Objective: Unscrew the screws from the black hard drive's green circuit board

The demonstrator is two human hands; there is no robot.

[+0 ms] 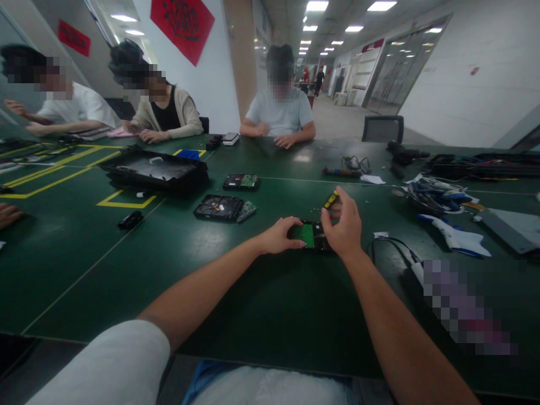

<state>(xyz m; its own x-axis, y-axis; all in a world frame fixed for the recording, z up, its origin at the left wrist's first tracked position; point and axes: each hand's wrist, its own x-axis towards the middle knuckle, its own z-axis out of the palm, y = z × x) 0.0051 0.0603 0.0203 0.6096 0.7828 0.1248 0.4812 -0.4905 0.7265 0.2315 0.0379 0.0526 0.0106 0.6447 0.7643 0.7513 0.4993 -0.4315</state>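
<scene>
Here my left hand point(280, 236) grips the side of the hard drive point(311, 235), and just beside it my right hand point(343, 225) holds a yellow screwdriver point(331, 199).

Hard drive point(311, 235) half under hands

Two more hard drives point(219, 207) point(241, 181) are laid out on the green table point(253, 304), one beside a loose circuit board point(246, 211). A black tray point(155, 170) is set by yellow tape marks point(125, 200). Cables point(434, 192) are piled far right. Three people are seated opposite.
</scene>
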